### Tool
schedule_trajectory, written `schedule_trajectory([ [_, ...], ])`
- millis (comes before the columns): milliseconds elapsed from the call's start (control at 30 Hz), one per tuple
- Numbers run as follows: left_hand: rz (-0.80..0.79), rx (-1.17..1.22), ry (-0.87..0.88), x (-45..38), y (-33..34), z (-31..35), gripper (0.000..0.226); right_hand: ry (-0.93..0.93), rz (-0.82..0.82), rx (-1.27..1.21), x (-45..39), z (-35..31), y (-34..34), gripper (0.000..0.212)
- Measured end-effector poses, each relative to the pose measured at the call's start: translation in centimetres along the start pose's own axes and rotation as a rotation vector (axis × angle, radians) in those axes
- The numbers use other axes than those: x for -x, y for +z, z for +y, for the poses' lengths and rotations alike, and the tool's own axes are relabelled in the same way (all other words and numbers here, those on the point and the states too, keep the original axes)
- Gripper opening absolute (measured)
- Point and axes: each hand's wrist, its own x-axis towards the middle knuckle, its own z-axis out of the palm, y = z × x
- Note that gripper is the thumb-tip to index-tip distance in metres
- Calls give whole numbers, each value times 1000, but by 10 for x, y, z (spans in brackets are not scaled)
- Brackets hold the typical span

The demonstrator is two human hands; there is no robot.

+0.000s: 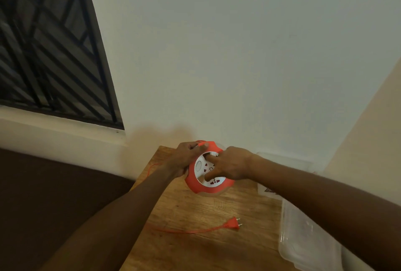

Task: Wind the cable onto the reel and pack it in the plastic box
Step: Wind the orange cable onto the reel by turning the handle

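Reel sits tilted above the wooden table: your left hand grips its orange rim, your right hand curls fingers into its white face. Plug and cable lie nearer you, plastic box on your right.

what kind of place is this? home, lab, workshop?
Probably a room in a home, not a lab: a small wooden table pushed into a corner of plain painted walls, a window with a metal grille and a deep sill, and a household extension reel held in both hands.
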Motion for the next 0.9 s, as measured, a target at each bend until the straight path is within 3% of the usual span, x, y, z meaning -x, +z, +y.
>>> schedule_trajectory([
  [133, -63, -47, -8, 0, 0, 3, 22, -38, -26, 18, 1, -2, -13, 54],
  [300, -44, -16, -19, -1, 2, 0, 32, 64, -78, 171, -14, -18, -8, 75],
  [333, -27, -3, -31, -1, 2, 0, 34, 111, -70, 89, -17, -22, -7, 67],
  [433, -19, 33, -50, 0, 1, -3, 34, 319, 138, -537, -20, -24, 2, 25],
  [467, -24, 60, -53, 1, 1, -5, 34, 317, 186, -587, -19, -23, 4, 21],
  [533, 11, 167, -51, 3, 4, -8, 38, 343, 172, -406, -18, -24, 10, 40],
  [600, 110, 281, -28, 3, 12, -8, 34, 584, 248, -405, -19, -26, 26, 65],
  [700, 254, 295, 44, 0, 26, -8, 22, 957, 432, -926, -25, -38, 33, 74],
  [800, 355, 257, 92, 1, 41, -15, 18, 1240, 560, -1715, -37, -53, 34, 63],
  [900, 358, 191, 98, 1, 45, -23, 12, 1356, 664, -2215, -41, -70, 30, 53],
])
